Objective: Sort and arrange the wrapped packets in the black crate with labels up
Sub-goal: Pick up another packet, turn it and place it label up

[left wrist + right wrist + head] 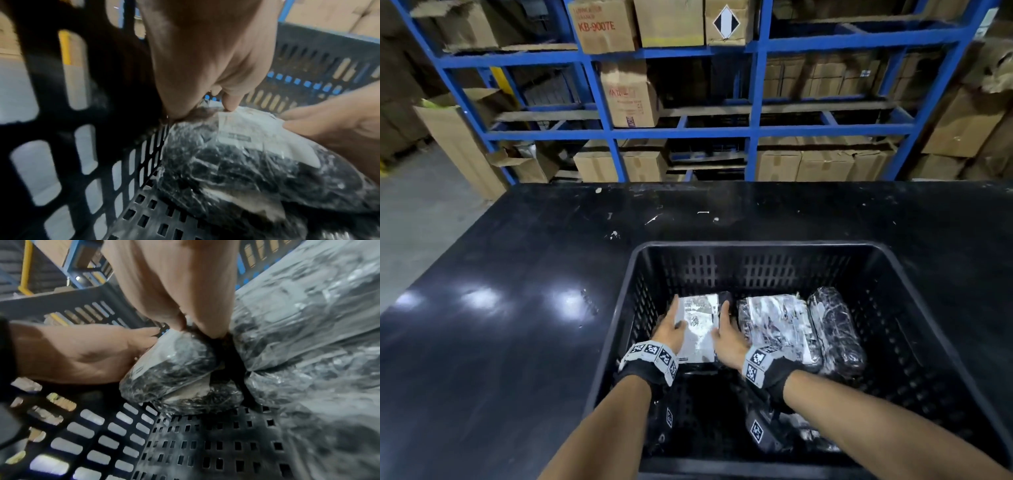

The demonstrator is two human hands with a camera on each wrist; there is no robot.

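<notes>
Forearms, two, are seen nearest the head camera, each banded at the wrist with a black strap [650, 363] carrying square printed markers.

Table [517, 308]: black, glossy, flecked with white marks; the crate is borne on it.

Black crate [753, 245]: slotted walls, perforated floor.

Blue shelving [755, 102], stocked with cardboard boxes [606, 27], is seen beyond the table.

Wrapped packets, right group [777, 325]: a pile against the far right of the crate floor, with one dark rolled packet [835, 329] laid along its right side. How many packets are stacked there cannot be told.

Wrapped packet, left [697, 329]: dark contents in clear film, white label [234, 129] uppermost, laid on the crate floor near the left wall and just beside the right group. Another packet appears to lie beneath it, though the right wrist view is blurred.

Left hand [671, 329]: applied to the left long edge of this packet, between packet and crate wall; fingers [230, 102] are curled down over the edge, so the packet is gripped.

Right hand [727, 337]: applied to the opposite long edge, in the gap beside the right group; fingers [213, 327] are likewise closed over the packet's edge, the packet being held between both hands.
</notes>
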